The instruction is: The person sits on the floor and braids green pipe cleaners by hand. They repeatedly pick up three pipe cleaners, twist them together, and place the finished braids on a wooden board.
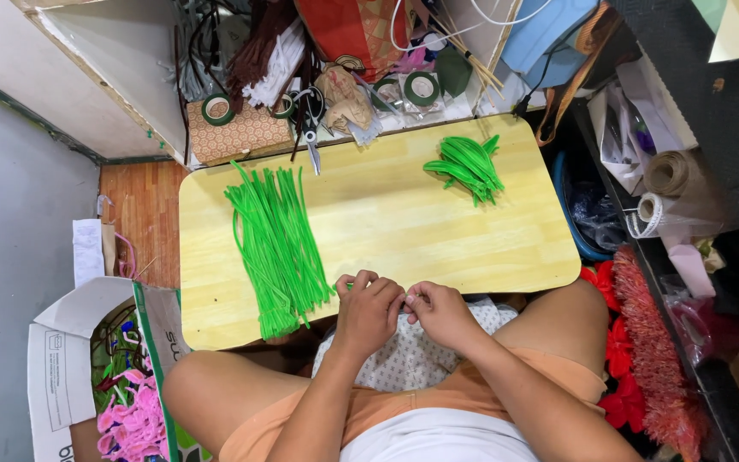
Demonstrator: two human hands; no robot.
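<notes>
Both hands meet at the table's near edge. The left hand and right hand pinch a green pipe cleaner, fingers curled narrow around it. Short, tight grips beside the bend seem best. Straight pipe cleaners lie left.

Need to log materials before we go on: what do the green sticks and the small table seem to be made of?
Long green sticks: likely fuzzy pipe cleaners, wire under a matte fibre nap; they look thin, soft-edged and slightly bent. The folded green bunch looks like the same stuff. Table: pale wood or wood-look laminate, smooth with a light sheen; grain lines show, rounded corners. Both hands meet at its near edge.
</notes>
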